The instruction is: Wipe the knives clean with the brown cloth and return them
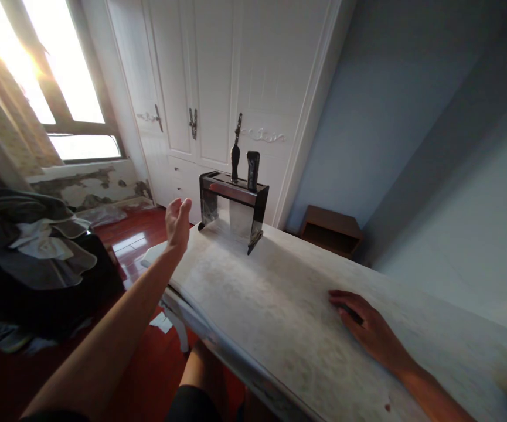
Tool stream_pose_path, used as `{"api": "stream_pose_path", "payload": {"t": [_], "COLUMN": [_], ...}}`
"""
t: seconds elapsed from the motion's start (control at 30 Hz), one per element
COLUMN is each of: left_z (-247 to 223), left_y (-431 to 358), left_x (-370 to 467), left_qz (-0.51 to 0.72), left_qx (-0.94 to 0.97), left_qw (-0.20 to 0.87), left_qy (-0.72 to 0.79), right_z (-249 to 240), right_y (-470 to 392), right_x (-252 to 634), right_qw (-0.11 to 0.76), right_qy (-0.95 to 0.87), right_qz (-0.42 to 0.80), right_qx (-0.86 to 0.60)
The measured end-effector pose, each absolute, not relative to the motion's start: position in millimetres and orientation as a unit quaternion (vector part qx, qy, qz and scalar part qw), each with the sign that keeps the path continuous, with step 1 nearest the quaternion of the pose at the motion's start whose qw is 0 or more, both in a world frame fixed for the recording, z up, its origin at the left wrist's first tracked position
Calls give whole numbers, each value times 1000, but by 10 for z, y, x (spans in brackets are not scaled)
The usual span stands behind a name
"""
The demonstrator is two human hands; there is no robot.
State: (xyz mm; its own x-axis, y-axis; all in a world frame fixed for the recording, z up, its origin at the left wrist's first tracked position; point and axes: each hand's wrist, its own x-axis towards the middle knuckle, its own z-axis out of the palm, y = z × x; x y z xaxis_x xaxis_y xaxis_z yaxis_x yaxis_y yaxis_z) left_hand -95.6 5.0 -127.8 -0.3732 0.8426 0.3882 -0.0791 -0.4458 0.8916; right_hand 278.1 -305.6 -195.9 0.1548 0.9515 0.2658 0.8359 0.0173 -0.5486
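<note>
A knife block with a dark slotted top and see-through panels stands at the far end of the table. Two black handles rise from its slots: a slim rounded one and a broader one. My left hand is held in the air just left of the block, apart from it. Its fingers are loosely bent, and nothing shows in them. On the right part of the tabletop rests my right hand, thumb and fingers apart with a dark shadowed gap between them.
Behind the table stands a white wardrobe with dark door handles. A brown nightstand is by the blue wall. Piled clothes lie on the left, near a bright window. The floor is red.
</note>
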Motion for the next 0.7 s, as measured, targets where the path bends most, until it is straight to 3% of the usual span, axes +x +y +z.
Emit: {"api": "stream_pose_path", "payload": {"t": [0.7], "left_z": [-1143], "left_y": [391], "left_x": [-763], "left_qz": [554], "left_qx": [539], "left_qw": [491], "left_qy": [401], "right_z": [-1885], "right_y": [-3046], "right_x": [2769], "right_qw": [305], "right_qy": [-633], "right_qz": [92], "right_qx": [-705]}}
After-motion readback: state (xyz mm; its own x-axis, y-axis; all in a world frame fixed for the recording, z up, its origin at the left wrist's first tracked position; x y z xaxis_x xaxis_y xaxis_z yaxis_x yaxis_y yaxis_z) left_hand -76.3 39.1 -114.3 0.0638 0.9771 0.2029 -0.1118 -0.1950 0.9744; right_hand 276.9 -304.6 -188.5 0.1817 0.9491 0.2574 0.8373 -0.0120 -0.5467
